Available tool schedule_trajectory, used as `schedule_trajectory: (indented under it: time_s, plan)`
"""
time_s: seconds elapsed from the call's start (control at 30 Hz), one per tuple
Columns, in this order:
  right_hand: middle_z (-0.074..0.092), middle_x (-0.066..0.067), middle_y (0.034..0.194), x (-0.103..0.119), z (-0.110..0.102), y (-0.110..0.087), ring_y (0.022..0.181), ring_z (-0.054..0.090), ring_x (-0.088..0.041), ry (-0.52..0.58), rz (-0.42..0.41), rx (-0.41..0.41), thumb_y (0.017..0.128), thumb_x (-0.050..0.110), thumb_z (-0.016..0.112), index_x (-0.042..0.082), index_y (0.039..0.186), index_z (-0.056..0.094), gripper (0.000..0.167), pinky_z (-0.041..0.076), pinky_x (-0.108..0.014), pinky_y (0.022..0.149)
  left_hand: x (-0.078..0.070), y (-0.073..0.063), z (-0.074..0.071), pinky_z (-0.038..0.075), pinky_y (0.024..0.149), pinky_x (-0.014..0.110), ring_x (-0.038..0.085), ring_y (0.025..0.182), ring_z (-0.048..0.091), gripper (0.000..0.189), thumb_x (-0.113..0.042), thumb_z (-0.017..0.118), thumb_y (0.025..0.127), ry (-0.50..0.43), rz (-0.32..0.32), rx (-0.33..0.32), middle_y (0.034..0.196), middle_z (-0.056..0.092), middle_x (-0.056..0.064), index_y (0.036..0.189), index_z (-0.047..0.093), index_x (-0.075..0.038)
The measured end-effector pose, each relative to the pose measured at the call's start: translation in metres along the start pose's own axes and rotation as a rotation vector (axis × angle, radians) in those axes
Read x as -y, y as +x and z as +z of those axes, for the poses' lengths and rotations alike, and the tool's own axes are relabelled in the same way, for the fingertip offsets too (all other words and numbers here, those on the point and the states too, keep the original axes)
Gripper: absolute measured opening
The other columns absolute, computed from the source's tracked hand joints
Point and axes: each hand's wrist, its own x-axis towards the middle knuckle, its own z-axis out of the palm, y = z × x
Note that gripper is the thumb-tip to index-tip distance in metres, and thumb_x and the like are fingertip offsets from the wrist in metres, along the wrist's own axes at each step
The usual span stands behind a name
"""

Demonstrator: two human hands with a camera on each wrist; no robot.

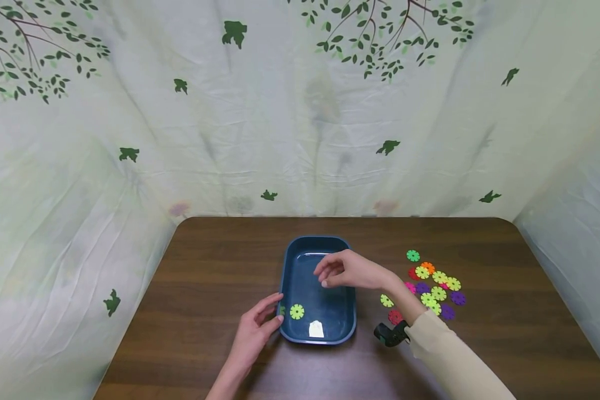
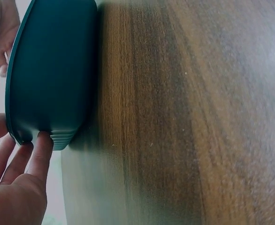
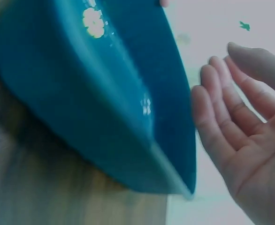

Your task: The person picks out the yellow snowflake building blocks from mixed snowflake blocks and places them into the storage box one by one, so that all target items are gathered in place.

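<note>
A deep blue plastic tray stands on the table, with one yellow-green flower-shaped disc on its floor near the left wall. My left hand grips the tray's left rim. In the left wrist view its thumb is at the rim and its fingers lie against the outer wall. Over the tray hovers my right hand, fingers loosely bent. The right wrist view shows its palm bare, with nothing between thumb and fingers.
Right of the tray lies a loose spread of flower-shaped discs in yellow, purple, red, pink, orange and green, partly under the right forearm. A black wrist device hangs at that wrist. The brown wooden table is backed by a leaf-printed white curtain.
</note>
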Motion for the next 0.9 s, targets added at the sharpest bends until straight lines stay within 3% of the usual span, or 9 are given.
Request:
schedule_trajectory:
  time_s: [0.3, 0.4, 0.6, 0.9]
  plan:
    - [0.068, -0.013, 0.107, -0.009, 0.005, -0.039, 0.094, 0.064, -0.024, 0.048, 0.027, -0.258, 0.090, 0.012, 0.072, 0.007, 0.113, 0.068, 0.024, 0.055, -0.029, 0.079, -0.002, 0.000, 0.001, 0.048, 0.092, 0.027, 0.031, 0.121, 0.054, 0.043, 0.003, 0.068, 0.087, -0.005, 0.008, -0.005, 0.136, 0.058, 0.007, 0.128, 0.065, -0.008]
    - [0.068, -0.011, 0.108, -0.023, 0.004, -0.050, 0.093, 0.065, -0.023, 0.073, 0.033, -0.326, 0.090, 0.017, 0.073, 0.006, 0.115, 0.068, 0.028, 0.055, -0.029, 0.080, 0.000, 0.001, 0.001, 0.048, 0.091, 0.026, 0.031, 0.120, 0.055, 0.043, 0.003, 0.068, 0.086, -0.001, 0.018, -0.011, 0.136, 0.058, 0.007, 0.128, 0.065, -0.008]
    - [0.068, -0.010, 0.107, -0.043, 0.003, -0.071, 0.092, 0.065, -0.023, 0.031, 0.057, -0.379, 0.091, 0.017, 0.071, 0.004, 0.115, 0.067, 0.027, 0.055, -0.028, 0.079, 0.001, 0.001, 0.001, 0.048, 0.089, 0.024, 0.030, 0.119, 0.056, 0.043, 0.003, 0.069, 0.086, 0.010, 0.004, -0.018, 0.135, 0.058, 0.004, 0.127, 0.066, -0.010]
    - [0.067, -0.012, 0.107, -0.073, -0.005, -0.100, 0.091, 0.062, -0.023, -0.062, 0.113, -0.375, 0.091, 0.012, 0.070, 0.006, 0.116, 0.068, 0.025, 0.056, -0.032, 0.073, 0.001, 0.001, 0.000, 0.047, 0.090, 0.023, 0.030, 0.120, 0.055, 0.043, 0.002, 0.069, 0.087, 0.011, 0.005, -0.009, 0.135, 0.059, 0.005, 0.128, 0.065, -0.009]
